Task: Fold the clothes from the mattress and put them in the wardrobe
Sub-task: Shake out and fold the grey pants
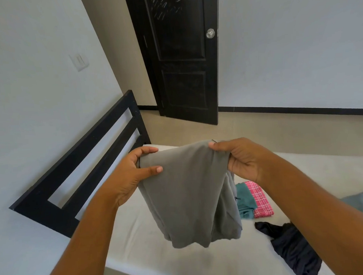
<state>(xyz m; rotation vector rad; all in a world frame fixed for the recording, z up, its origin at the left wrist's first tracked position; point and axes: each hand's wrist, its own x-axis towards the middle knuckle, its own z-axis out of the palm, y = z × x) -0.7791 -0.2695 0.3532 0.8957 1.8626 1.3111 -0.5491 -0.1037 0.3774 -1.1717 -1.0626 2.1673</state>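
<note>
Grey garment (189,191) hangs between both hands above the white mattress (139,234): the left hand (134,171) pinches its upper left corner, the right hand (238,157) grips the upper right edge (its lower part hangs free, folded double).

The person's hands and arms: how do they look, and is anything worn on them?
Both are bare. The left hand and right hand carry no glove, ring or watch that shows, and the visible nails are short. The left forearm and right forearm show no sleeve up to the picture's edge.
</note>
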